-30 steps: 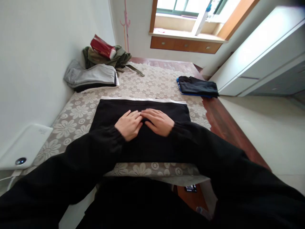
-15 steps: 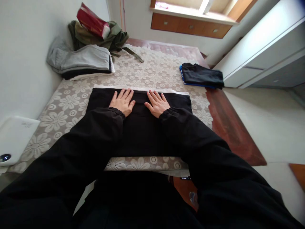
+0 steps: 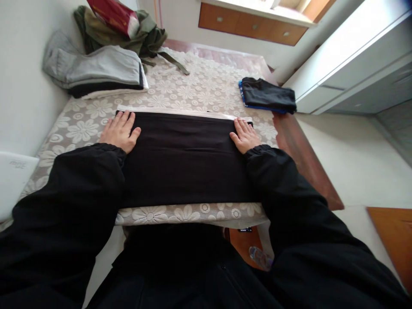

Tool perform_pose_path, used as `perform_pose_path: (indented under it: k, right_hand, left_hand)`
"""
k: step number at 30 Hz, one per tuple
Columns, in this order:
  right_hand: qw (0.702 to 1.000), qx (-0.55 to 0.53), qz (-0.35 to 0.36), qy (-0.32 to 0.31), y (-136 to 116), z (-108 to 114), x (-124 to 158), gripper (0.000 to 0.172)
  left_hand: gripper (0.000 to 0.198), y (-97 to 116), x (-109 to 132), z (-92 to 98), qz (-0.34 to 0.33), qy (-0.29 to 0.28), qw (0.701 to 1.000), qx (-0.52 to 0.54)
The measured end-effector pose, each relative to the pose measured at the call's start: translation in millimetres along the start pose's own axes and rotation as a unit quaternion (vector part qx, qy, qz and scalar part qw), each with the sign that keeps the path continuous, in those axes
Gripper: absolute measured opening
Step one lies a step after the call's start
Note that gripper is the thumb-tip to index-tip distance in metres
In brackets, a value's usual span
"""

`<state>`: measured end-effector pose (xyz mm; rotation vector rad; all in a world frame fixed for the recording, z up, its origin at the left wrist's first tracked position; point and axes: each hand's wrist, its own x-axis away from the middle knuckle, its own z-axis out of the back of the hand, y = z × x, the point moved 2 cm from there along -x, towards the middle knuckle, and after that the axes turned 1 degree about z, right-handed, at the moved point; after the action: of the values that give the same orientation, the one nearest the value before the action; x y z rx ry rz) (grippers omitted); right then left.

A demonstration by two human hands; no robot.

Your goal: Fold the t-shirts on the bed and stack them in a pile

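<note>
The black cloth (image 3: pixel 186 169) has left hand (image 3: pixel 119 132) and right hand (image 3: pixel 246 136) on far corners; grips wide, empty. Maybe that smooths it.

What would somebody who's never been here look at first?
Probably the big black cloth in the middle, with the person's left grip and right grip, both bare hands, resting flat near its far corners. Next might come the bright red package on the green bag at the far left. The flowery lace cloth spread under the black cloth stands out too.
</note>
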<state>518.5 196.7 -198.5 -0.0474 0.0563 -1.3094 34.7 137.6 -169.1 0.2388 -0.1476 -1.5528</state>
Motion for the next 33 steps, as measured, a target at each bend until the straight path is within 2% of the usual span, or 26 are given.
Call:
perform_pose_path:
  k: [9,18,21,24,27,30,33]
  right_hand:
    - [0.999,0.000,0.023,0.035,5,-4,5,0.074]
    - [1.000,-0.012,0.020,0.018,7,-3,1,0.076]
    - [1.000,-0.008,0.022,0.003,9,0,12,0.075]
    - [0.999,-0.009,0.049,-0.019,15,3,44,0.073]
    - [0.996,-0.024,0.087,-0.019,25,7,97,0.071]
    - [0.985,-0.073,0.155,0.007,31,16,154,0.068]
    - [0.966,-0.118,0.226,0.050,33,29,197,0.062]
  left_hand:
    - [0.076,1,3,-0.1,-0.002,0.007,1.000,-0.004]
    - [0.079,1,0,-0.4,-0.010,0.003,1.000,-0.005]
    - [0.079,-2,9,1.2,-0.019,-0.001,1.000,-0.007]
    - [0.077,-7,37,5.3,-0.035,-0.018,0.999,-0.001]
    - [0.075,-17,83,10.6,-0.053,-0.039,0.998,0.002]
    - [0.074,-27,132,17.6,-0.083,-0.040,0.996,0.004]
    - [0.078,-33,170,27.5,-0.149,-0.013,0.988,0.030]
